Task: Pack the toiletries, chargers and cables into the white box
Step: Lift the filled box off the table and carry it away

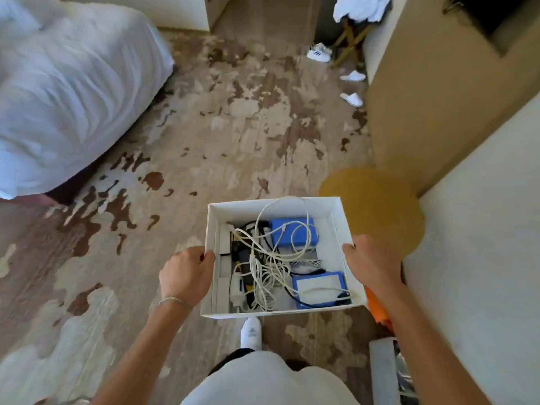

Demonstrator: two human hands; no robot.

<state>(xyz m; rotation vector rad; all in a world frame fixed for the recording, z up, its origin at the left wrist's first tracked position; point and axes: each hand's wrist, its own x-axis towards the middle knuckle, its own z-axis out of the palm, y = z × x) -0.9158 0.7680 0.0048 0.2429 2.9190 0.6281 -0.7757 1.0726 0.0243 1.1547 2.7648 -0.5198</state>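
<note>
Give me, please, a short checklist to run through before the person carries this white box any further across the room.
1. Grip on both sides: ok. The left hand and the right hand each hold a side wall of the white box.
2. Box level: ok, no marked tilt shows.
3. White cable contained: not ok. One loop rises above the far rim and could snag or spill.
4. Blue items seated: ok, both lie inside on the bottom.
5. Path ahead: cannot tell fully. The yellow round stool stands just beyond the box, and white slippers lie further on.
6. Everything packed: cannot tell from this view.
</note>
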